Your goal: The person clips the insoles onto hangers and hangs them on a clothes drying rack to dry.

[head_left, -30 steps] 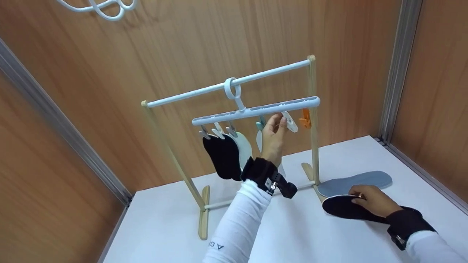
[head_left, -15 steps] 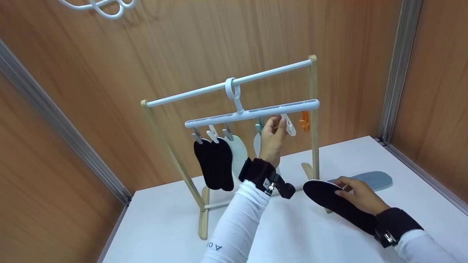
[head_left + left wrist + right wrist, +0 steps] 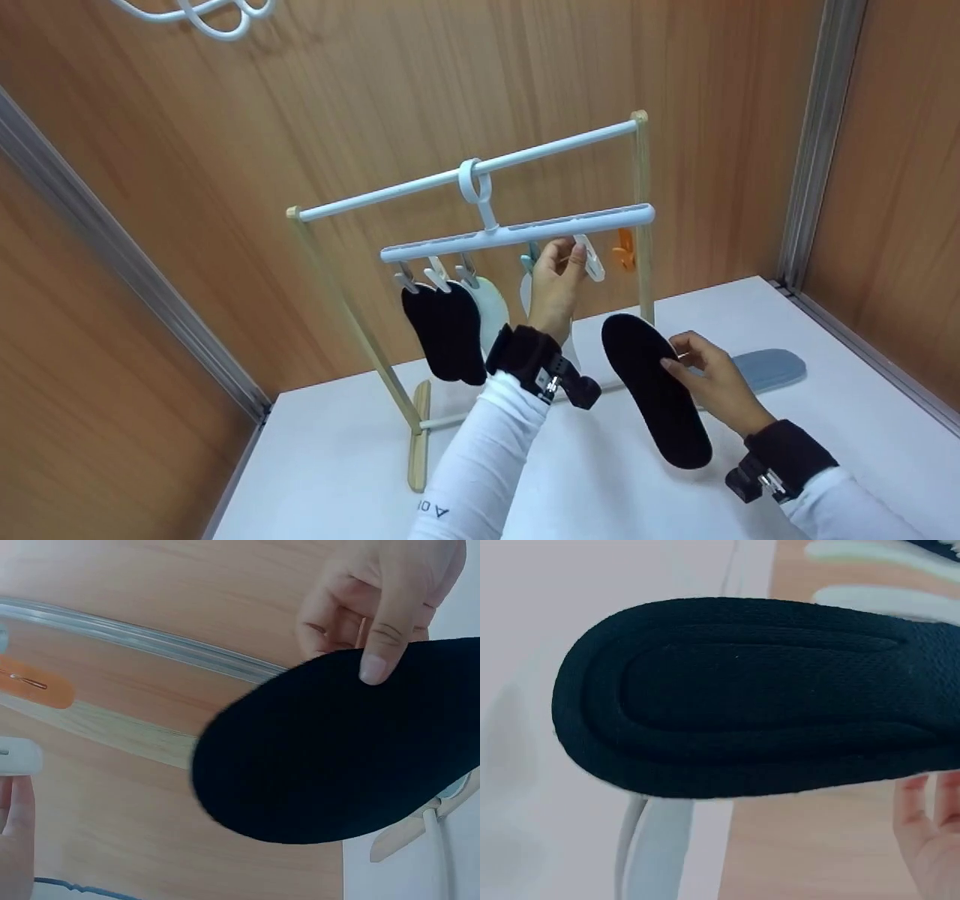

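My left hand (image 3: 556,289) is raised to the hanger and pinches a white clothespin (image 3: 590,259); in the left wrist view that clothespin (image 3: 19,757) shows at the left edge above the fingertips. With thumb on one face and fingers behind, my right hand (image 3: 712,379) holds a black insole (image 3: 656,390) by its edge, to the right of the left hand and lower. The insole (image 3: 757,690) fills much of the right wrist view, its raised heel pattern visible. The blue-white clip hanger (image 3: 517,235) hangs from the rack's rod (image 3: 555,147).
Black insoles (image 3: 446,330) and a pale insole (image 3: 489,304) hang from clothespins at left. A teal clothespin (image 3: 529,256) holds another pale one, partly hidden. An orange clothespin (image 3: 624,250) hangs near the right post (image 3: 642,172). A grey-blue insole (image 3: 769,369) lies on the white table (image 3: 337,450).
My right hand has lifted the black insole off the table, moving it left and up and turning it more upright. The left hand stays at the white clothespin; the hanger has swung slightly.
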A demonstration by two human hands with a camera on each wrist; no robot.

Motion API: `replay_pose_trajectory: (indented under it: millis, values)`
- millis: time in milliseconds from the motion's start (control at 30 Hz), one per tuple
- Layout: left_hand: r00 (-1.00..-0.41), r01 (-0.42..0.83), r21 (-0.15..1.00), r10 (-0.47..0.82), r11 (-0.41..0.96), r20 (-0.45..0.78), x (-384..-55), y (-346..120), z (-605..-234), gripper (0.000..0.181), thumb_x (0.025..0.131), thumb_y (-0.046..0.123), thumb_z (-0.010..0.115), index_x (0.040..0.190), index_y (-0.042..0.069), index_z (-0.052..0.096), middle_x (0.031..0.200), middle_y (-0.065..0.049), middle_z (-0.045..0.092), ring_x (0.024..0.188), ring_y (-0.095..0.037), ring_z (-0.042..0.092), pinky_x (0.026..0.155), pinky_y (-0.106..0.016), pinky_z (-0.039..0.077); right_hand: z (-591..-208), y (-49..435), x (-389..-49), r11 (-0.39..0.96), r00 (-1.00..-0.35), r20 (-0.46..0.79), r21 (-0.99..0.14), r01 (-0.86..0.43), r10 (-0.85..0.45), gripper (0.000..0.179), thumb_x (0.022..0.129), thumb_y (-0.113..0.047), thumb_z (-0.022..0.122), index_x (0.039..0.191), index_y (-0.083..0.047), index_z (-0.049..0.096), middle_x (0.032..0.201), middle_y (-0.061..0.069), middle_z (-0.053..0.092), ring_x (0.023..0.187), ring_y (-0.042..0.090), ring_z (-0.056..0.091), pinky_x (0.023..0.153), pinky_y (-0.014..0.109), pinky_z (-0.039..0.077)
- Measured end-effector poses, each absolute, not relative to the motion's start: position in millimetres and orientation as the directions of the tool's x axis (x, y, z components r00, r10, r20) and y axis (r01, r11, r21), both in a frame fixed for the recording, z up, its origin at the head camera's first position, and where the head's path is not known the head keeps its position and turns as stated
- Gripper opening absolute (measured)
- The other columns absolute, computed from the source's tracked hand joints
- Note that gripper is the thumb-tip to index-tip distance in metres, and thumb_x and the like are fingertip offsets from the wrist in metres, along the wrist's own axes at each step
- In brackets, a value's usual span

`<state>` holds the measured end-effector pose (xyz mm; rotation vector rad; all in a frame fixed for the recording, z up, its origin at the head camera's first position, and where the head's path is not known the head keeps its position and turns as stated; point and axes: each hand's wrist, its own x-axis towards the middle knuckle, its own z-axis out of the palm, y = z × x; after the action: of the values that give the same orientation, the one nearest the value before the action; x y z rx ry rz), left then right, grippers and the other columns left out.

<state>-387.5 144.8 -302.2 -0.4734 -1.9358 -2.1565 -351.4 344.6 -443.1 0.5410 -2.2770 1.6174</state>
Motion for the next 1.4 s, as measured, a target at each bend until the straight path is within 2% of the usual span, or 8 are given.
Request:
replay_pose_trajectory:
  millis: [200,533,667,867,1033,1267,1400]
  values:
    - [-0.93,0.361,0.928,0.042,-0.088,0.366,-388,145,-300,0.031,0.097,0.018,0.052,0.119,-0.004,0.052,0.112,-0.011,0.057,0.101,-0.015,0.054,0.091,-0.027,0.048,-430,332,-345,0.213,-0.907,0.409,-0.882,-0.421,-0.097,0.027,0.094,-0.021,0.059,0.111,-0.001,0.054,0.108,0.009,0.055,0.092,0.012,0.056,0.075,0.021,0.05]
    - [-0.933,0.355,0.933,0.035,-0.059,0.357,-387,141,-297,0.028,0.097,0.019,0.053,0.113,-0.004,0.053,0.103,-0.008,0.057,0.089,-0.011,0.052,0.084,-0.027,0.049,-417,319,-345,0.163,-0.899,0.435,-0.884,-0.438,-0.055,0.025,0.093,-0.017,0.06,0.111,0.0,0.055,0.108,0.009,0.055,0.091,0.012,0.056,0.074,0.021,0.05]
    - [-0.935,0.352,0.934,0.032,-0.055,0.354,-388,140,-298,0.026,0.097,0.019,0.053,0.111,-0.004,0.053,0.101,-0.007,0.056,0.087,-0.011,0.051,0.085,-0.03,0.049,-414,314,-346,0.152,-0.896,0.439,-0.883,-0.443,-0.06,0.026,0.093,-0.017,0.06,0.112,0.0,0.055,0.11,0.009,0.055,0.092,0.012,0.056,0.076,0.02,0.049]
    - [-0.934,0.354,0.934,0.026,-0.046,0.356,-389,136,-297,0.026,0.097,0.019,0.053,0.11,-0.003,0.053,0.101,-0.008,0.056,0.089,-0.011,0.051,0.08,-0.023,0.048,-406,305,-346,0.136,-0.9,0.432,-0.89,-0.435,-0.053,0.026,0.093,-0.018,0.061,0.112,-0.001,0.055,0.109,0.009,0.055,0.093,0.014,0.056,0.077,0.021,0.049]
    - [-0.932,0.36,0.932,0.026,-0.043,0.361,-389,135,-297,0.025,0.097,0.019,0.053,0.109,-0.004,0.054,0.098,-0.007,0.056,0.086,-0.01,0.051,0.078,-0.022,0.049,-401,299,-347,0.122,-0.899,0.436,-0.891,-0.438,-0.039,0.025,0.092,-0.017,0.061,0.108,0.001,0.055,0.105,0.01,0.055,0.091,0.014,0.057,0.075,0.022,0.049]
    - [-0.927,0.373,0.927,0.034,-0.04,0.375,-389,133,-297,0.024,0.097,0.018,0.054,0.104,-0.004,0.055,0.09,-0.002,0.054,0.079,-0.009,0.048,0.07,-0.018,0.042,-396,293,-350,0.12,-0.902,0.43,-0.895,-0.43,-0.03,0.027,0.092,-0.018,0.061,0.11,0.001,0.054,0.106,0.009,0.055,0.093,0.013,0.057,0.079,0.022,0.047]
    - [-0.93,0.366,0.93,0.041,-0.024,0.366,-389,131,-297,0.025,0.097,0.02,0.053,0.106,-0.003,0.055,0.093,-0.003,0.054,0.082,-0.01,0.049,0.071,-0.019,0.041,-394,290,-351,0.132,-0.902,0.43,-0.893,-0.43,-0.031,0.029,0.093,-0.02,0.061,0.111,0.001,0.053,0.107,0.009,0.055,0.093,0.013,0.057,0.081,0.021,0.047]
